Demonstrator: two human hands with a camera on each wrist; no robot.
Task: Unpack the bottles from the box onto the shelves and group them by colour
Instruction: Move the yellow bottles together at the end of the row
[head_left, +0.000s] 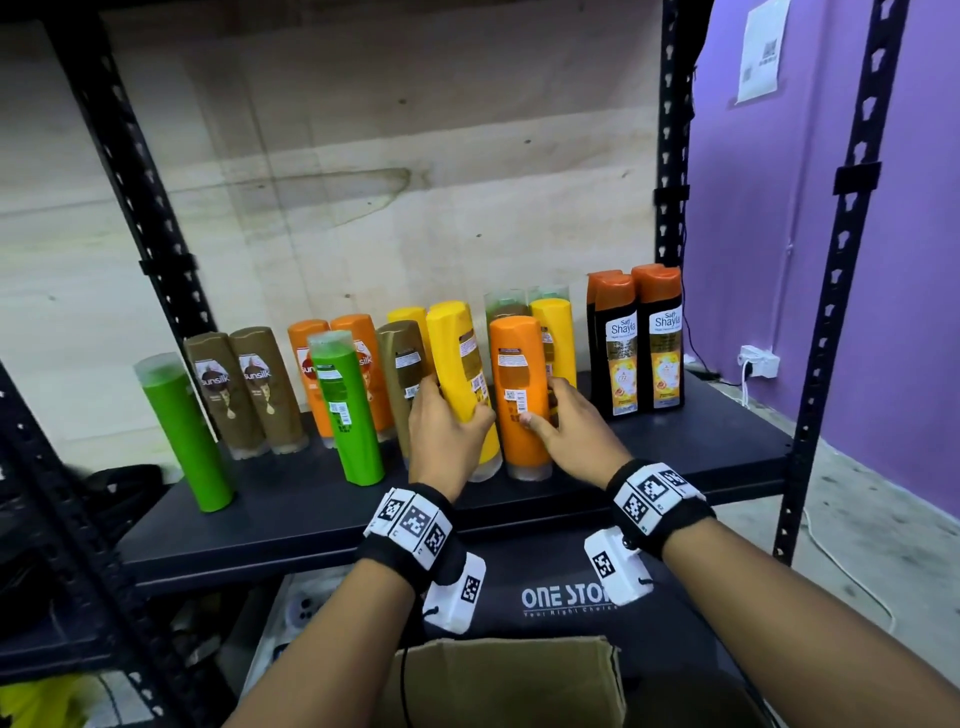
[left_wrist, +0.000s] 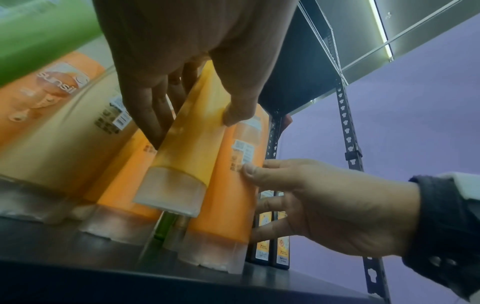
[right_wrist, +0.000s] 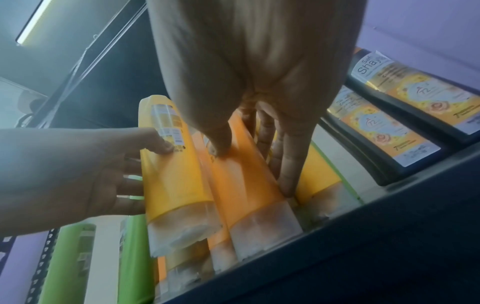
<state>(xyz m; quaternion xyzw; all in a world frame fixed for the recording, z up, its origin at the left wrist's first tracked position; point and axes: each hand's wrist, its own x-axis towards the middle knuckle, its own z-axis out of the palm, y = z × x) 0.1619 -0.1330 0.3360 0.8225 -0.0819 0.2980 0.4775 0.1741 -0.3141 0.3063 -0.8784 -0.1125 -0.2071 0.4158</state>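
My left hand (head_left: 454, 402) grips a yellow bottle (head_left: 460, 358) around its lower half, thumb in front and fingers behind. The bottle leans left, and in the left wrist view its clear cap (left_wrist: 171, 191) hangs just above the shelf. Right beside it stands an orange bottle (head_left: 519, 379), held by my right hand (head_left: 543, 405) with the thumb on the label and the fingers behind. The right wrist view shows this orange bottle (right_wrist: 246, 185) cap-down on the shelf, touching the yellow bottle (right_wrist: 174, 181). The cardboard box (head_left: 509, 680) sits open below my wrists.
On the dark shelf (head_left: 311, 514) stand two green bottles (head_left: 184, 431) at the left, then brown bottles (head_left: 244, 389), orange bottles (head_left: 322, 374) and yellow ones behind. Black bottles with orange caps (head_left: 639, 343) stand at the right. Black slotted posts (head_left: 831, 312) frame the shelf.
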